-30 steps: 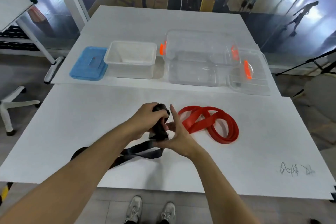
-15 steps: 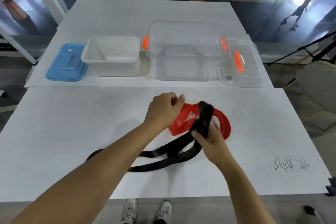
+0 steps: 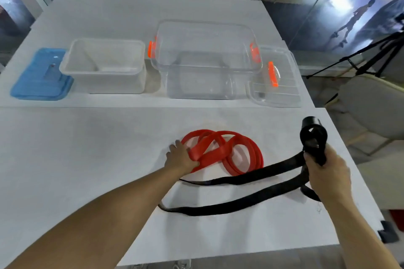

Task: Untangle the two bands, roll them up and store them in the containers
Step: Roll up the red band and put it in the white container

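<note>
**Bands being pulled apart, nothing stored yet**

The right hand (image 3: 328,172) is raised near the right edge of the white worktop (image 3: 87,159), and its fingers are curled tight around the flat black elastic band (image 3: 251,179). A small started roll of this band stands up above the fist, while two long strands run from the hand to the left and lie flat on the worktop toward the front edge. The left hand (image 3: 180,158) presses on the left side of the flat red elastic band (image 3: 220,150), which lies in loose twisted loops near the middle of the worktop. Whether its fingers only press or also pinch the red band, I cannot tell for sure; they look mostly straight.

One black strand passes just beside the front of the red loops, maybe touching them, so I judge the untangling is nearly done but not certain. The rolling of the black band has only begun and the red one is not rolled at all.

Along the far edge, the white opaque plastic box (image 3: 105,65) and the large clear plastic box with orange clips (image 3: 205,61) are both open and hold no band. A blue lid (image 3: 39,76) and a clear lid (image 3: 277,81) lie beside them. So rolling, storing and perhaps closing are all left.
</note>
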